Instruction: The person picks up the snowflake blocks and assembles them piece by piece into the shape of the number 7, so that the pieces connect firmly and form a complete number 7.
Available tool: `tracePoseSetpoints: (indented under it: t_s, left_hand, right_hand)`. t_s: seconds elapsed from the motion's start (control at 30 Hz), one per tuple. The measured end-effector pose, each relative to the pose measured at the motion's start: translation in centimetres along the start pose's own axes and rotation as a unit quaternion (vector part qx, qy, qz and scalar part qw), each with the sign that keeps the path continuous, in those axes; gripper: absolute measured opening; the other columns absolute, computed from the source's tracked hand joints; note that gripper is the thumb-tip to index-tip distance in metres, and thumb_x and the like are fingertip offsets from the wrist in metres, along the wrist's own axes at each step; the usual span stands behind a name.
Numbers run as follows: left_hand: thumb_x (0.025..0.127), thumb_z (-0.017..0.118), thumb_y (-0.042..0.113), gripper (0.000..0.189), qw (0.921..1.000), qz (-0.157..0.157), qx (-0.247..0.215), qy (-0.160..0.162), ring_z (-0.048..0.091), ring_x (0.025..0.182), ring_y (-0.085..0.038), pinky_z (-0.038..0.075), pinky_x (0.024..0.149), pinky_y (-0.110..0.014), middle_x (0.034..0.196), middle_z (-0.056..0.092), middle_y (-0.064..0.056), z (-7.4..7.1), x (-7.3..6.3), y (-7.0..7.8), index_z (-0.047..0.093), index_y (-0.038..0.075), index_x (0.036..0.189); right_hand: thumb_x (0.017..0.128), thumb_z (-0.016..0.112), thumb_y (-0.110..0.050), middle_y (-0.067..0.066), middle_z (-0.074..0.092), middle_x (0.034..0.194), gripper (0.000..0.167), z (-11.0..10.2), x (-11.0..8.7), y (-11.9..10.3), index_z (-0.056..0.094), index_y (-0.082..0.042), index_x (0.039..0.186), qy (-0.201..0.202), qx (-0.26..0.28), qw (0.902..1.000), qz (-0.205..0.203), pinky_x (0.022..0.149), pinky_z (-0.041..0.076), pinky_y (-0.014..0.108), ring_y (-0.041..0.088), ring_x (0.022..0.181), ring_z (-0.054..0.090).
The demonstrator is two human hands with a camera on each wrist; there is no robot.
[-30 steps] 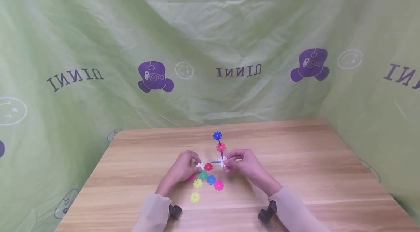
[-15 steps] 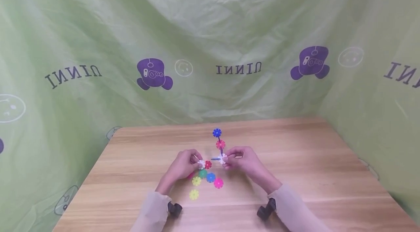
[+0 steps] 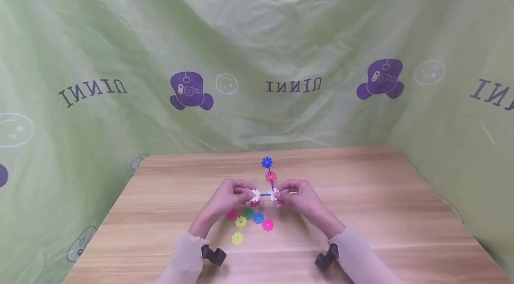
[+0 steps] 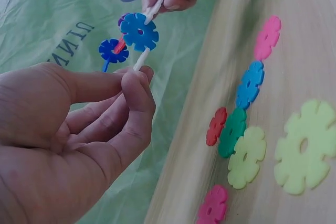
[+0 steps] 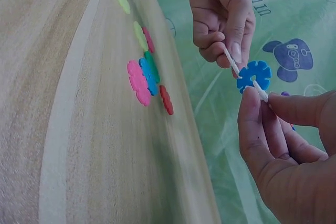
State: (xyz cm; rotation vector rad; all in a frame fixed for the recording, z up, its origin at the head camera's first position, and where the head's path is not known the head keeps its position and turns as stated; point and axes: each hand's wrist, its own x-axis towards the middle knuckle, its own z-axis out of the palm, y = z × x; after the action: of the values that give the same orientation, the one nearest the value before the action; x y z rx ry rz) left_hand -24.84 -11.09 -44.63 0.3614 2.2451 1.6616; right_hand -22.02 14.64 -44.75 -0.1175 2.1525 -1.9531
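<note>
Head view, left to right: start with the left hand (image 3: 230,195), in a pinch of thumb and forefinger on the left white disc (image 3: 255,195). Near that hand, flat on the table (image 3: 361,217), see a left pink disc (image 3: 231,214), a near yellow disc (image 3: 238,238), a far yellow disc (image 3: 241,222), a green disc (image 3: 248,213) and a red disc (image 3: 254,204), this last partly covered by the left white disc. Leave all five alone for now, taking care not to sweep them aside.

Next, between both hands, find the link (image 3: 265,194), edge-on here but face-on to the left wrist camera, touching white on both sides. Looks like slotting the left white disc onto the link. Best to set the two crosswise, line up notch with notch, and push straight in without twisting. Impossible to tell the depth of the fit from any view; probably worth feeling for a firm stop, then testing with a light tug.

Nearer the body, note a loose blue disc (image 3: 258,218) and a right pink disc (image 3: 267,225). Farther off, avoid knocking the top disc (image 3: 267,162) and the rose disc (image 3: 271,177), branching away from the right white disc (image 3: 273,194).

Finish at the right hand (image 3: 298,195), gripping the right white disc between thumb and fingers. Better to brace there, close to the joint, to avoid bending or loosening.
</note>
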Motion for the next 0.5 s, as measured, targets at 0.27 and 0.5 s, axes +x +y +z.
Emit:
tracePoseSetpoints:
  t_s: [0.27,0.5]
  left_hand:
    - [0.099,0.067,0.005,0.023,0.9999,-0.007,-0.008,-0.001,0.077,0.098,-0.036,0.064,0.093,-0.049,0.105,0.078,-0.019,0.01,-0.32,0.03,0.072,-0.002,0.121]
    - [0.099,0.067,0.005,0.024,0.9998,0.000,-0.019,-0.011,0.075,0.101,-0.041,0.063,0.095,-0.053,0.104,0.078,-0.016,-0.11,-0.33,0.37,0.071,-0.003,0.122]
  right_hand:
    - [0.095,0.074,-0.004,0.015,0.078,0.100,0.025,-0.04,-0.22,0.26,0.069,0.007,0.117,-0.001,0.007,1.0000,0.004,0.088,0.066,0.040,0.022,0.089,0.078]
    - [0.096,0.073,-0.004,0.015,0.077,0.101,0.024,-0.05,-0.05,0.25,0.069,0.007,0.117,0.000,0.010,1.0000,0.001,0.090,0.066,0.044,0.024,0.090,0.079]
